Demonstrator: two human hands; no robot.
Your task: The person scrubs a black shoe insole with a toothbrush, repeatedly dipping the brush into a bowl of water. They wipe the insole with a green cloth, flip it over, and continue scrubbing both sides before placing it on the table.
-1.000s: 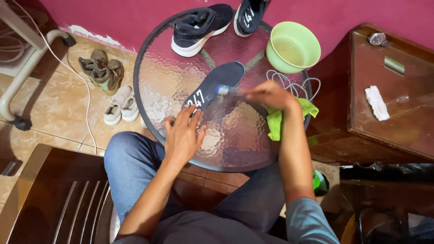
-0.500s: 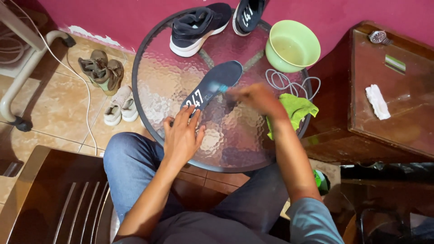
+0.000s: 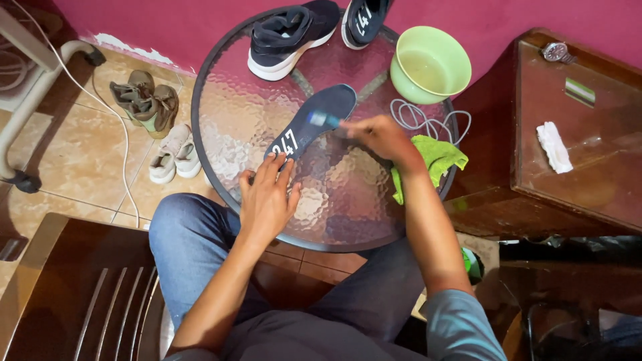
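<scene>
- Open glass on the bench (image 3: 227, 120) left of the insole (image 3: 311, 124), and near the front rim.
- Blocked behind by two shoes (image 3: 291, 37) and a bowl (image 3: 431, 63).
- Crowded right: laces (image 3: 421, 120), cloth (image 3: 435, 157).

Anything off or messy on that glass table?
Mostly tidy. One dark shoe at the far edge hangs partly over the table rim, while the other sits fully on it. The green cloth and white laces lie bunched at the right edge. No spill shows around the green bowl.
</scene>
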